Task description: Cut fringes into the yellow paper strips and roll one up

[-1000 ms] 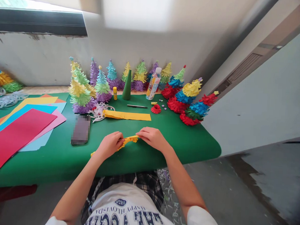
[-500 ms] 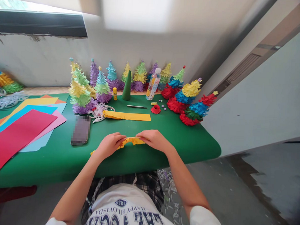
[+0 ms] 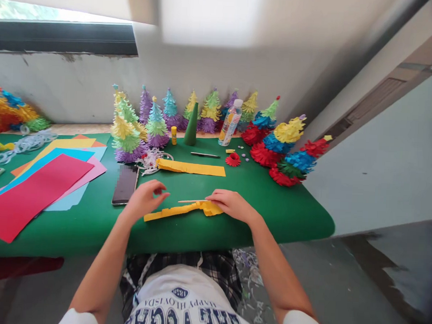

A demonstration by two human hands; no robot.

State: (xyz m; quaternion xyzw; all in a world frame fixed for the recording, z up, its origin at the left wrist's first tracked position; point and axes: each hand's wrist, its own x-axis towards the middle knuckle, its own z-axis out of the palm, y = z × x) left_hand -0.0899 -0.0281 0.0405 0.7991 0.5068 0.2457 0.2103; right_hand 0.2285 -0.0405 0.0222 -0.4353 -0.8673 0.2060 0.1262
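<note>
My right hand (image 3: pixel 232 204) is closed on the end of a thin wooden stick (image 3: pixel 191 201). A yellow fringed paper strip (image 3: pixel 176 210) trails left from under that hand, its cut edge bunched and curled close to the fingers. My left hand (image 3: pixel 145 198) is up off the strip, fingers and thumb apart, with nothing visible in it. Behind the hands lies a second yellow paper strip (image 3: pixel 204 169), fringed along its lower edge. A small red fringed paper ring (image 3: pixel 233 159) rests to its right, and a bare green paper cone (image 3: pixel 191 127) stands farther back.
Several fringed paper trees (image 3: pixel 211 111) line the wall, with a bottle (image 3: pixel 230 124) among them. A glue stick (image 3: pixel 173 135), a pen (image 3: pixel 205 155), paper scraps (image 3: pixel 152 160) and a phone (image 3: pixel 125 184) lie about. Coloured sheets (image 3: pixel 44 192) cover the left side.
My left hand has let go and moved left, away from the stick. The strip's left part now lies stretched on the table. My right hand keeps its hold. The view has shifted slightly left.
</note>
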